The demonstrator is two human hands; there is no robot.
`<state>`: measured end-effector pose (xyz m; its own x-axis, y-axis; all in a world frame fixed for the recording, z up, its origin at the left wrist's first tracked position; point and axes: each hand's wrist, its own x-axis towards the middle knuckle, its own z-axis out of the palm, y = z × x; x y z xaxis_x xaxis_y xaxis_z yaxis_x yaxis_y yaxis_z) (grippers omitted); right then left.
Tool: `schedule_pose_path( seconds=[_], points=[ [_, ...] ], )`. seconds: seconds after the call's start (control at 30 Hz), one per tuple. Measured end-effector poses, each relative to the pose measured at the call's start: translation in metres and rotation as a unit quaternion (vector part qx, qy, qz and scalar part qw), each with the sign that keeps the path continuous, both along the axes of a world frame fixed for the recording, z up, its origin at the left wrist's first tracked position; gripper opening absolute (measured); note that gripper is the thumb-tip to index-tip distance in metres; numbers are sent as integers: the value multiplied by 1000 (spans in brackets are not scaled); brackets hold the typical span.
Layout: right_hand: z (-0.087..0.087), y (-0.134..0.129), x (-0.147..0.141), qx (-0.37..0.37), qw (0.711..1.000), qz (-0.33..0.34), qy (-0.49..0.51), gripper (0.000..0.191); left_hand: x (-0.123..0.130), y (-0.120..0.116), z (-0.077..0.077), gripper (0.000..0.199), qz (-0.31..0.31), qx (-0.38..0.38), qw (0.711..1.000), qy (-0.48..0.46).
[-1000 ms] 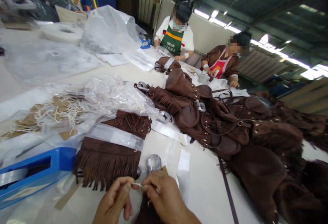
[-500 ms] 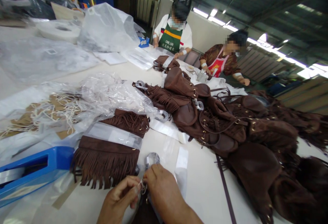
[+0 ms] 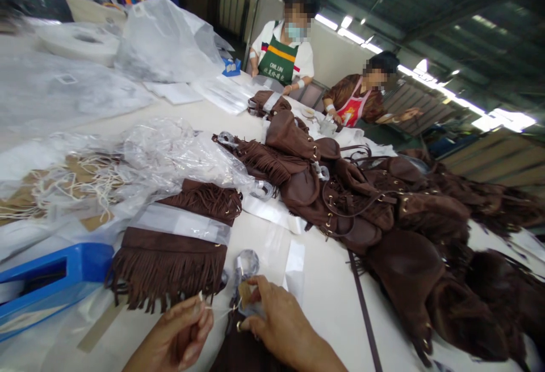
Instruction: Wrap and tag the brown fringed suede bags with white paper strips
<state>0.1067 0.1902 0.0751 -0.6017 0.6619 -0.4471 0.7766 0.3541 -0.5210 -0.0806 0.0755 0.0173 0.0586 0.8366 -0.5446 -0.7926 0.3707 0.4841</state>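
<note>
My left hand pinches the end of a thin white string, which runs taut toward my right hand. Between the thumb and fingers of my right hand is a small tan tag. Both hands are over a dark brown bag at the bottom edge, mostly hidden by the right hand. A plastic-wrapped loop rises just beyond the fingers. Left of it lies a fringed brown bag with a clear plastic band across it.
Brown bags are heaped along the right. A blue tape dispenser stands at left, near stringed tan tags and crumpled clear plastic. Two people work at the far side.
My left hand has moved left, drawing the string out, and the tan tag now shows in my right hand. The view has shifted slightly, and the far-right person's arm has extended.
</note>
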Motion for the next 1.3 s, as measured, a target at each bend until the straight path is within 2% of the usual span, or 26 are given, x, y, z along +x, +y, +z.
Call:
schedule_pose_path(
  seconds=[0.1, 0.2, 0.27, 0.4, 0.5, 0.6, 0.67, 0.73, 0.8, 0.93, 1.0, 1.07, 1.17, 1.23, 1.3],
  points=[
    [-5, 0, 0, 2, 999, 24, 36, 53, -7, -2, 7, 36, 13, -2, 1000, 17],
    [-6, 2, 0, 10, 997, 45, 54, 58, -11, -3, 5, 33, 0, -4, 1000, 31],
    [-6, 4, -2, 24, 997, 45, 59, 59, -10, -4, -2, 47, -20, -6, 999, 33],
    [-6, 10, -9, 37, 997, 33, 62, 61, -3, -3, -21, 87, -84, -2, 996, 35],
    [-6, 14, -12, 20, 997, 21, 68, 51, 1, 1, -33, 104, -105, 30, 991, 81],
    [-7, 16, -12, 3, 996, 29, 85, 32, 6, 4, -37, 110, -75, 55, 986, 137],
    [-6, 15, -11, -2, 995, 29, 91, 30, 10, 5, -36, 108, -70, 52, 982, 170],
    [-6, 15, -9, 13, 997, 12, 77, 37, 14, 5, -35, 104, -88, 47, 972, 212],
    [-7, 15, -7, 37, 998, 9, 51, 45, 17, 3, -37, 95, -112, 54, 952, 281],
    [-12, 18, -5, 42, 996, 82, 18, 64, 17, 3, -44, 70, -169, 82, 859, 476],
    [-14, 19, -6, 44, 993, 108, 0, 60, 17, 5, -47, 67, -192, 78, 832, 515],
    [-12, 19, -7, 81, 987, 137, -12, 41, 17, 5, -47, 68, -187, 75, 841, 503],
    [-6, 16, -9, 162, 962, 217, -23, 16, 21, 4, -47, 71, -135, 77, 889, 430],
    [0, 13, -10, 188, 948, 251, -52, 13, 22, 3, -47, 72, -101, 75, 914, 385],
    [8, 11, -13, 185, 947, 249, -88, 14, 22, 1, -45, 73, -89, 76, 917, 381]
  ],
)
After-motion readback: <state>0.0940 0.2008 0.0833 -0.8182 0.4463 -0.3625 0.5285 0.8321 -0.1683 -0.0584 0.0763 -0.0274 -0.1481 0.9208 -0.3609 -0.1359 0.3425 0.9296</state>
